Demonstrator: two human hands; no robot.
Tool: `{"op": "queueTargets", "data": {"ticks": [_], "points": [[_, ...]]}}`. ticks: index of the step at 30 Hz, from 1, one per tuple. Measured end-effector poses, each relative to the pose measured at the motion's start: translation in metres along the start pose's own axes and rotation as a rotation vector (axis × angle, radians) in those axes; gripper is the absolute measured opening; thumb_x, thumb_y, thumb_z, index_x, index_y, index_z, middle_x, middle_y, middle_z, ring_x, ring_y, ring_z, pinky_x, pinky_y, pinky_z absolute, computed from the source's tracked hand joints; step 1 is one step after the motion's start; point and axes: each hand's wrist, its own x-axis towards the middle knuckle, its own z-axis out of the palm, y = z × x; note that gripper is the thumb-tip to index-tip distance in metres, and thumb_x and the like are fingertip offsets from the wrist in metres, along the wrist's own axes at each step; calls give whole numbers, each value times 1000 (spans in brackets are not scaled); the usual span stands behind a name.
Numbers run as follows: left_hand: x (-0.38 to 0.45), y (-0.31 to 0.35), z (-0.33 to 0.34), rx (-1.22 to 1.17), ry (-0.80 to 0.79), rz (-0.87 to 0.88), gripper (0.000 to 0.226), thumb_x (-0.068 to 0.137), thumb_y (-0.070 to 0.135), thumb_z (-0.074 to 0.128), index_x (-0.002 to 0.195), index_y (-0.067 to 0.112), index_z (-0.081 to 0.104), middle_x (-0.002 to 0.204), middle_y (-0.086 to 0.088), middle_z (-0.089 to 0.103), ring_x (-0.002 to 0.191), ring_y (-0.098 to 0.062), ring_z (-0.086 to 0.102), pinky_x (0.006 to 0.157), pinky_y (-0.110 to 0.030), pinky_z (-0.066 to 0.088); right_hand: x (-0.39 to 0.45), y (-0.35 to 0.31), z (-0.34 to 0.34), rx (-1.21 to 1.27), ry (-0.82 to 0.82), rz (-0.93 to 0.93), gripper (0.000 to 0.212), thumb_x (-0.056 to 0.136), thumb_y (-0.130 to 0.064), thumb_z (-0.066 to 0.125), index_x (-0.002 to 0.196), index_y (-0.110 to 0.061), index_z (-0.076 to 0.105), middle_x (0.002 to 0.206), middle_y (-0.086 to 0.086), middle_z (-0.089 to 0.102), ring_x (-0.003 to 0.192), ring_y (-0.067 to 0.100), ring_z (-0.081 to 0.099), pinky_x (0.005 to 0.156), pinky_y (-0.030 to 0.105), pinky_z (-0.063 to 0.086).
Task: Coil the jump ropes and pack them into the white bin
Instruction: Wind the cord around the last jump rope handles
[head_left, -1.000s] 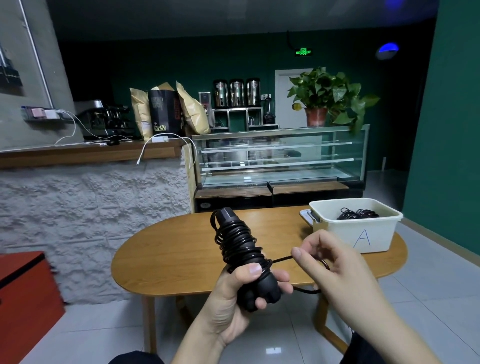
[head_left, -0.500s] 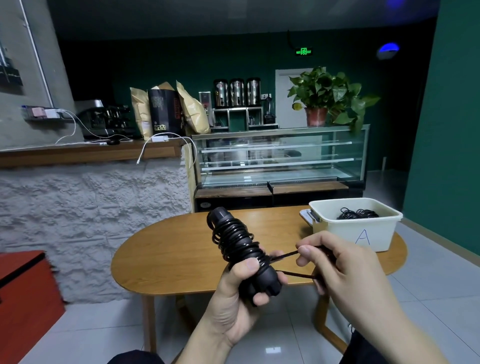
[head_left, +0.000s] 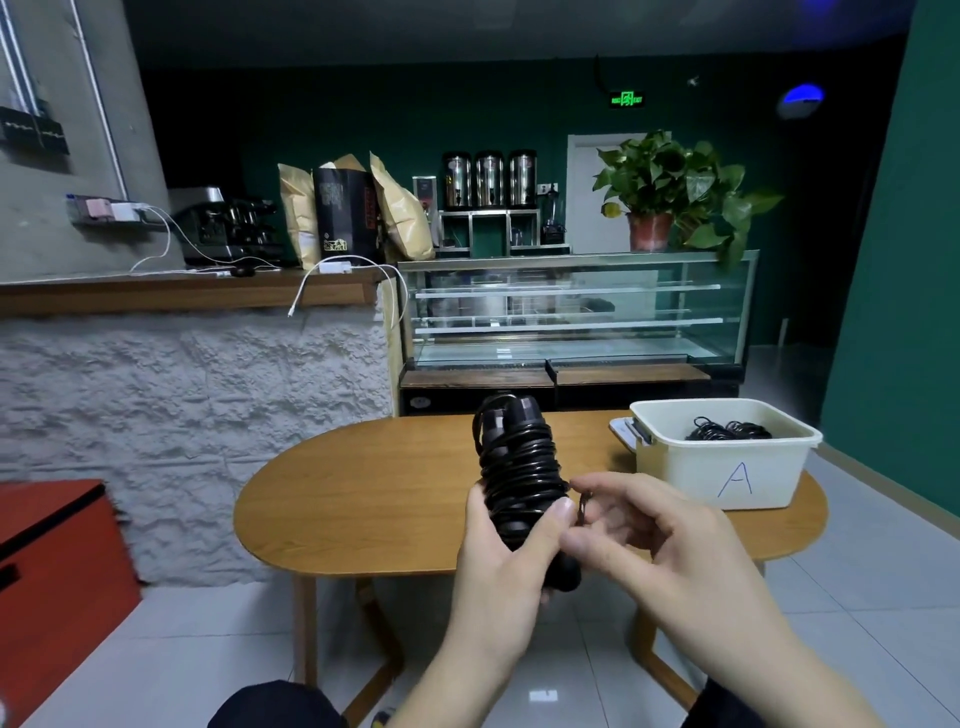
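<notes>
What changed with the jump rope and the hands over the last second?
The free stretch of cord is gone: the right hand has closed in on the bundle and now pinches the last small loop against it. The left hand has tipped the coiled jump rope more upright, still gripping its lower end. The white bin, with rope already inside, and the table are unchanged.

Glossy black cord jump rope (head_left: 521, 470), smooth wooden table (head_left: 374, 499), matt white plastic bin (head_left: 727, 473)
</notes>
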Motion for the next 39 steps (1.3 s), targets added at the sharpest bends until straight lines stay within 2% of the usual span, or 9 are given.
{"op": "queueTargets", "data": {"ticks": [5, 9, 12, 17, 20, 23, 27, 35, 39], "points": [[-8, 10, 4, -14, -43, -1, 45, 89, 37, 75, 118, 14, 49, 89, -12, 69, 66, -25, 66, 46, -18, 44, 6, 10, 0, -16, 2, -78, 18, 91, -19, 64, 101, -26, 77, 77, -10, 65, 66, 11, 66, 68, 14, 48], [-11, 13, 4, -5, -86, 14, 31, 93, 26, 66, 119, 17, 50, 86, -12, 68, 65, -30, 64, 46, -17, 43, 7, 15, 3, 23, 96, -102, 14, 87, -18, 73, 94, -28, 80, 79, -7, 65, 65, 17, 61, 62, 26, 49], [-14, 14, 2, -27, -140, 12, 23, 100, 15, 61, 120, 17, 51, 82, -9, 65, 67, -31, 61, 48, -18, 44, 9, 16, 1, 42, 111, -134, 11, 81, -21, 81, 89, -28, 81, 84, -5, 65, 73, 19, 61, 68, 28, 50], [-16, 15, 1, -52, -132, 16, 16, 102, 23, 51, 117, 22, 56, 92, -17, 65, 75, -40, 62, 49, -20, 46, 13, 17, -5, -75, 42, -301, 9, 85, -21, 74, 93, -22, 80, 88, -6, 67, 72, 18, 62, 65, 30, 50], [-17, 16, 0, -29, -141, 6, 20, 107, 14, 40, 115, 23, 56, 90, -15, 65, 72, -40, 62, 47, -19, 44, 15, 16, -7, -182, -25, -409, 15, 92, -22, 67, 99, -19, 79, 91, -8, 64, 80, 10, 64, 66, 22, 49], [-15, 12, 0, 22, -112, 25, 17, 101, 28, 43, 110, 30, 57, 88, -15, 68, 70, -37, 65, 50, -20, 45, 20, 14, -12, -253, -102, -440, 14, 93, -20, 67, 103, -21, 78, 94, -11, 65, 84, 4, 64, 72, 15, 47], [-9, 4, -2, 137, -74, 63, 24, 91, 37, 41, 107, 41, 58, 94, -12, 70, 88, -44, 66, 61, -27, 44, 22, 11, -12, -315, -175, -435, 21, 90, -22, 71, 110, -26, 76, 94, -17, 65, 84, -1, 62, 74, 11, 45], [-9, 7, -3, 143, -36, 41, 29, 87, 40, 41, 111, 42, 57, 95, -8, 71, 84, -43, 66, 73, -59, 54, 20, 14, -3, -222, -65, -410, 14, 91, -16, 71, 102, -22, 77, 88, -8, 65, 77, 13, 64, 63, 29, 50], [-9, 11, -2, 131, -32, 55, 26, 90, 33, 39, 109, 36, 57, 91, -10, 72, 77, -40, 67, 72, -62, 54, 20, 17, 3, -266, 8, -438, 8, 89, -13, 74, 96, -17, 74, 85, -6, 61, 73, 11, 60, 61, 28, 49]]}}
